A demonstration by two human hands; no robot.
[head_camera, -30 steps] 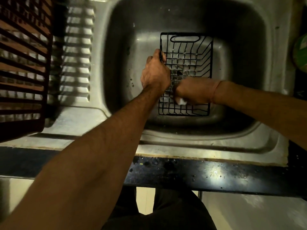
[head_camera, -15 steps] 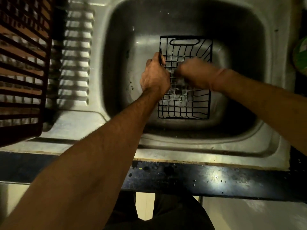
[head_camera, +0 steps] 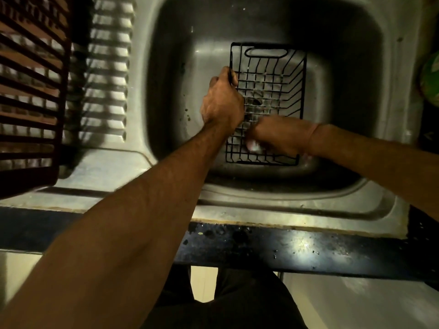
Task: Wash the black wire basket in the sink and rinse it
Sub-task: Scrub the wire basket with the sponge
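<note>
Left hand (head_camera: 222, 100) gripped the left rim of the basket (head_camera: 273, 74), seemingly to steady it on the floor of the sink (head_camera: 351, 67) for scrubbing. Right hand (head_camera: 275, 136) reached inside near the front end, curled around something pale, likely a scrub pad; blur hid what exactly.

The light was dim and warm. A ribbed steel drainboard (head_camera: 107, 74) lay at the left, partly under a dark slatted rack (head_camera: 31, 91). Along the near side ran a black counter edge (head_camera: 308, 252), speckled and glinting, with pale floor (head_camera: 356, 302) below it.
</note>
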